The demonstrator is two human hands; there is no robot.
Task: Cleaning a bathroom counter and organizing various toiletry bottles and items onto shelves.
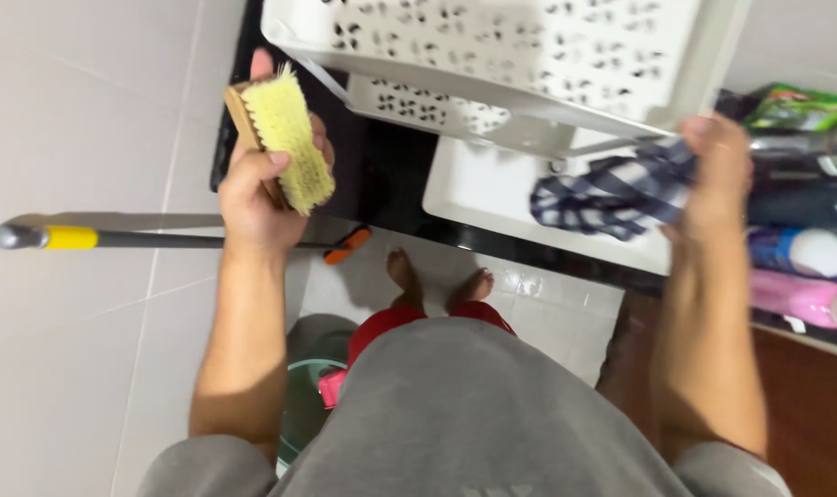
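Note:
My left hand [257, 189] grips a wooden scrub brush [285, 138] with pale yellow bristles, held up with the bristles facing right. My right hand [717, 175] holds a dark blue and white checked cloth [611, 193] that hangs to the left of the fingers, in front of a white tray [478, 189]. A white perforated plastic basket [529, 55] sits just above and between both hands.
A mop handle with a yellow band [78, 237] lies across the left, ending at an orange fitting [349, 244]. Bottles and packets [805, 267] stand on a shelf at the right. A green bucket [303, 405] is by my bare feet on white tiles.

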